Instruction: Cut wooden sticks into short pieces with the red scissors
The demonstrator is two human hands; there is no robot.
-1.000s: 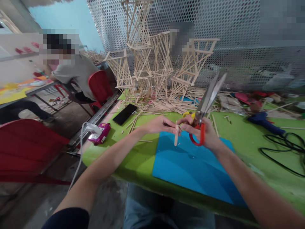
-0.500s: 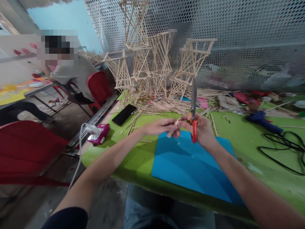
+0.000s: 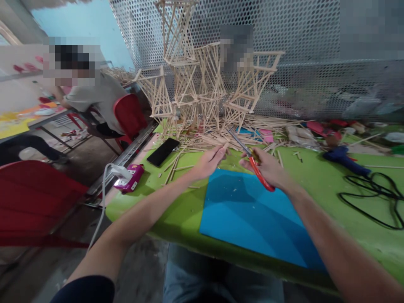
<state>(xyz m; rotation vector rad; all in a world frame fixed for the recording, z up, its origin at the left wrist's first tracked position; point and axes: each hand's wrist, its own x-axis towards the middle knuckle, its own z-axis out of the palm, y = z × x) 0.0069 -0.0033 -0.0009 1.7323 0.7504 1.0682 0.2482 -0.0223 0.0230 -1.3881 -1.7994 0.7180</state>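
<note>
My left hand (image 3: 210, 163) is closed over the far left corner of a blue sheet (image 3: 252, 214). A pale piece of wooden stick (image 3: 226, 146) pokes out at its fingertips; the rest of it is hidden in the fingers. To the right, my right hand (image 3: 268, 166) grips red-handled scissors (image 3: 260, 176), their blades pointing up and left towards the stick pile. A gap separates the blades from my left hand. Behind both hands lies a heap of thin wooden sticks (image 3: 211, 139), with a lattice structure of sticks (image 3: 186, 84) standing over it.
On the green tabletop (image 3: 176, 206) a black phone (image 3: 163, 152) and a purple power strip (image 3: 130, 178) lie at left. A blue glue gun (image 3: 345, 160) with a looped black cable (image 3: 372, 198) is at right. Another person (image 3: 97, 99) sits at far left beyond a red chair (image 3: 41, 198).
My hands have moved apart. The scissors have swung from upright to tilted, blades now up and left. My left hand has shifted left with the stick piece.
</note>
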